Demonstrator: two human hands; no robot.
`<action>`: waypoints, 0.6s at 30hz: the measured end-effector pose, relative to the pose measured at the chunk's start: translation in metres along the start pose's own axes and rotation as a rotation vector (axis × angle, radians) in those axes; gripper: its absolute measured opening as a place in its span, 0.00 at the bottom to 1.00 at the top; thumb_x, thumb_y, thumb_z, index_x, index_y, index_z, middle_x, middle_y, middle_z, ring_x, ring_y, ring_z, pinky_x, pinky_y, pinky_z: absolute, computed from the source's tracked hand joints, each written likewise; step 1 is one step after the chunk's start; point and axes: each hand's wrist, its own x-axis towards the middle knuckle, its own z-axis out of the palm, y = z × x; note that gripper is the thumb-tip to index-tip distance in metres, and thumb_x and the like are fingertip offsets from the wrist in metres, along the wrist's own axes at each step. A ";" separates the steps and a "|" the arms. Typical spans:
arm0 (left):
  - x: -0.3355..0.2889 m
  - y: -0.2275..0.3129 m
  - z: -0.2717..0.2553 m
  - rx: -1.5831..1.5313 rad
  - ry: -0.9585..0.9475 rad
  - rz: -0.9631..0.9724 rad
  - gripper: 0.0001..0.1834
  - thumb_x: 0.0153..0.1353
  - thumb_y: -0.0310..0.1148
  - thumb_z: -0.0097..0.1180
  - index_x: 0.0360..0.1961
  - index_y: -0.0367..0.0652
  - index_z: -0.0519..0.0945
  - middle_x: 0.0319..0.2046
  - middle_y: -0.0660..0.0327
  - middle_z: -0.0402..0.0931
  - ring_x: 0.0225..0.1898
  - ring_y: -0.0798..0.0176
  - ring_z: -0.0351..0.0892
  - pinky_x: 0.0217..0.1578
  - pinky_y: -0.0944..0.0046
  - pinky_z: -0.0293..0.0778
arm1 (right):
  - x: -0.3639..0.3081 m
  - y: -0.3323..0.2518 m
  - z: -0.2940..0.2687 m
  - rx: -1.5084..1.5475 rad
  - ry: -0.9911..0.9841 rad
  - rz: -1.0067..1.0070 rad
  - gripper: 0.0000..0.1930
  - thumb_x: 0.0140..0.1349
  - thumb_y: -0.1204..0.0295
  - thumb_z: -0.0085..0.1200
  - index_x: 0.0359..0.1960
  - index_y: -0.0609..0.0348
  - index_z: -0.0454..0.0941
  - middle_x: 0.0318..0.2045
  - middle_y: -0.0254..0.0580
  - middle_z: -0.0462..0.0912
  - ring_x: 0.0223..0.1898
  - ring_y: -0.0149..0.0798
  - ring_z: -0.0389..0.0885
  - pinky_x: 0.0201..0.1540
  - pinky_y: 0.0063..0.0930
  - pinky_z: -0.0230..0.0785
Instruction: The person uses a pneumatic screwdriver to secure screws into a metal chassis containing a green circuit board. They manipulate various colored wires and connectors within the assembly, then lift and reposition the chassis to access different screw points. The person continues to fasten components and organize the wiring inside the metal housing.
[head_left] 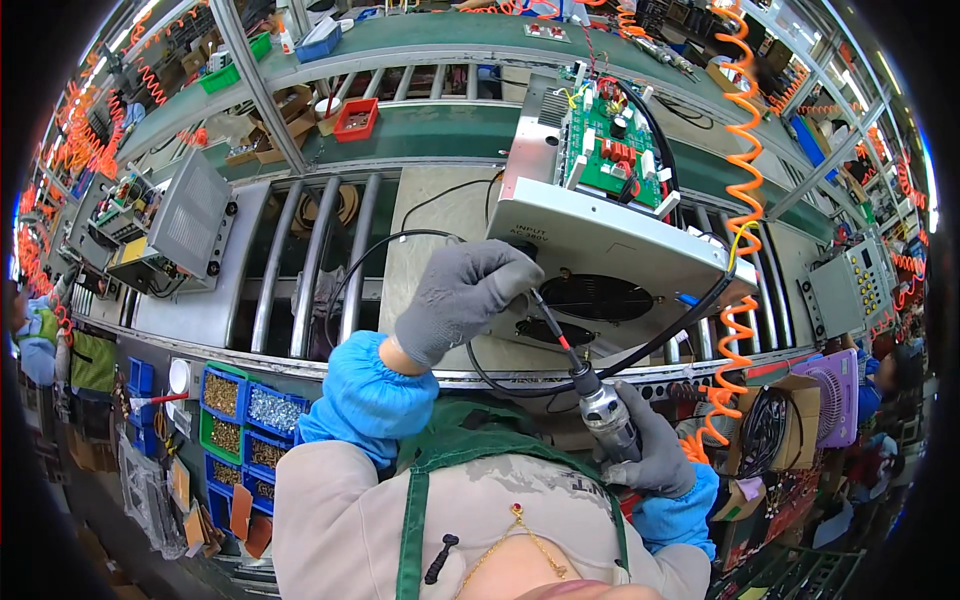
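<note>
In a grey glove, my left hand is closed in a pinch against the face of a metal equipment case. Whatever lies between its fingertips is too small or hidden to name. My right hand, also gloved, wraps round a silver air screwdriver. Its long bit slants up and left, the tip beside my left fingertips. Two round black fan openings show in the case's face. On top of the case stands a green circuit board with red and white parts.
The case rests on a roller conveyor. A black cable loops round the work. An orange coiled air hose hangs at the right. Blue bins of small fasteners stand at the lower left. Another opened case sits left; a purple fan stands right.
</note>
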 end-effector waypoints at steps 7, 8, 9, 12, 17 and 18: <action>0.013 0.017 0.000 0.103 -0.180 -0.016 0.10 0.61 0.33 0.56 0.35 0.35 0.80 0.29 0.61 0.78 0.28 0.72 0.77 0.29 0.73 0.73 | -0.009 -0.007 0.006 0.184 0.022 0.011 0.63 0.28 0.71 0.76 0.68 0.57 0.45 0.47 0.45 0.74 0.36 0.37 0.80 0.38 0.28 0.73; 0.013 0.019 0.006 -0.019 -0.145 -0.044 0.10 0.61 0.33 0.56 0.35 0.36 0.80 0.29 0.61 0.78 0.27 0.73 0.77 0.28 0.74 0.72 | -0.009 -0.004 0.002 0.122 0.012 -0.018 0.63 0.28 0.72 0.76 0.68 0.57 0.45 0.47 0.45 0.74 0.36 0.37 0.80 0.38 0.28 0.73; 0.010 0.022 0.016 -0.142 -0.115 -0.077 0.10 0.61 0.34 0.56 0.35 0.37 0.79 0.29 0.62 0.77 0.27 0.74 0.76 0.27 0.75 0.70 | -0.012 0.000 0.000 0.062 0.009 -0.045 0.63 0.28 0.72 0.76 0.68 0.56 0.45 0.48 0.45 0.74 0.36 0.37 0.80 0.38 0.29 0.73; 0.007 0.023 0.049 -0.447 -0.045 -0.069 0.12 0.61 0.38 0.57 0.34 0.39 0.79 0.29 0.62 0.76 0.25 0.76 0.74 0.25 0.78 0.67 | -0.024 0.004 0.008 0.462 0.017 -0.091 0.64 0.28 0.75 0.77 0.69 0.49 0.44 0.54 0.47 0.69 0.41 0.38 0.79 0.40 0.30 0.73; 0.023 0.040 0.076 -0.337 -0.204 -0.034 0.18 0.57 0.45 0.61 0.34 0.39 0.78 0.28 0.64 0.75 0.24 0.78 0.72 0.23 0.79 0.65 | -0.050 0.028 -0.011 0.273 -0.064 -0.369 0.64 0.30 0.78 0.76 0.69 0.33 0.44 0.58 0.53 0.65 0.44 0.42 0.79 0.39 0.31 0.76; 0.027 0.039 0.081 -0.270 -0.229 0.001 0.19 0.57 0.47 0.60 0.34 0.39 0.78 0.27 0.64 0.75 0.22 0.78 0.70 0.22 0.78 0.64 | -0.054 0.026 -0.013 0.205 -0.065 -0.384 0.63 0.32 0.78 0.75 0.69 0.31 0.45 0.57 0.55 0.66 0.43 0.42 0.79 0.37 0.30 0.77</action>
